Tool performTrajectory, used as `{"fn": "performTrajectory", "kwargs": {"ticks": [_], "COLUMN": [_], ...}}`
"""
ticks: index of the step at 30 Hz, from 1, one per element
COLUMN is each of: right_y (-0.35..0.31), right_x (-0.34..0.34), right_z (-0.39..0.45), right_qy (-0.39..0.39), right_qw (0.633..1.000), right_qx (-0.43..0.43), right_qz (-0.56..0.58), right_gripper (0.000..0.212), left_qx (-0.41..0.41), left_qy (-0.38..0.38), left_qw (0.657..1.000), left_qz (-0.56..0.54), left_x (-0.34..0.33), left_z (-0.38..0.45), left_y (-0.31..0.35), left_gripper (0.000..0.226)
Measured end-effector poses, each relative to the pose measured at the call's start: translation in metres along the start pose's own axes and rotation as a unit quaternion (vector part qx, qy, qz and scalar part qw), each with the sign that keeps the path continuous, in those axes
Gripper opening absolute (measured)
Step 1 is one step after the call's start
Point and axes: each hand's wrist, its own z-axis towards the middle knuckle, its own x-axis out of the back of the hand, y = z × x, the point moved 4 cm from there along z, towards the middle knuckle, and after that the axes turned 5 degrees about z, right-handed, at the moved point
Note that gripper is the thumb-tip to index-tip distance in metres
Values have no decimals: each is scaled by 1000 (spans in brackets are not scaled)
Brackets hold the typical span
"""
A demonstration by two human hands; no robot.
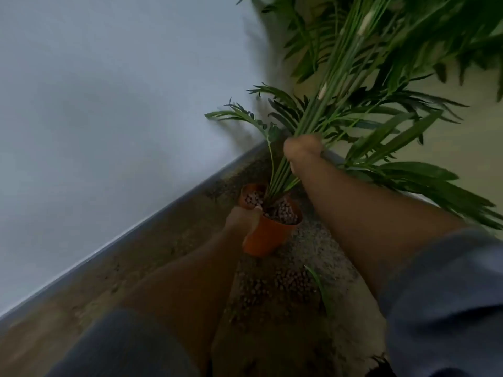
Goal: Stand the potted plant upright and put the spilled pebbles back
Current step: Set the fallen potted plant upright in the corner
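An orange pot [265, 238] stands on the brown floor near the wall, tilted slightly, with brown pebbles [284, 213] inside it. My left hand [242, 219] grips the pot's near rim. My right hand [303, 151] is curled around the bundle of green stems [334, 104] above the pot, and the leafy fronds lean up to the right. A patch of spilled pebbles [283, 284] lies on the floor just in front of the pot, between my forearms.
A pale wall [109, 91] with a grey skirting board [136, 227] runs diagonally along the left. A second light wall [449, 148] sits behind the fronds on the right. A loose green leaf [321, 289] lies on the floor by the spilled pebbles.
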Motion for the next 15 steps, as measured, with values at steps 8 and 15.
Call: {"fn": "performTrajectory", "kwargs": {"ticks": [8, 15], "right_y": [11, 24], "right_x": [-2, -1], "right_z": [5, -10], "right_qy": [-13, 53], "right_qw": [998, 993], "right_qx": [51, 79], "right_qz": [36, 74], "right_gripper": [43, 65], "left_qx": [-38, 31], "left_qy": [11, -40], "left_qw": [999, 984], "left_qz": [-6, -168], "left_x": [-3, -6], "left_z": [8, 8], "left_y": [-11, -35], "left_gripper": [45, 52]}}
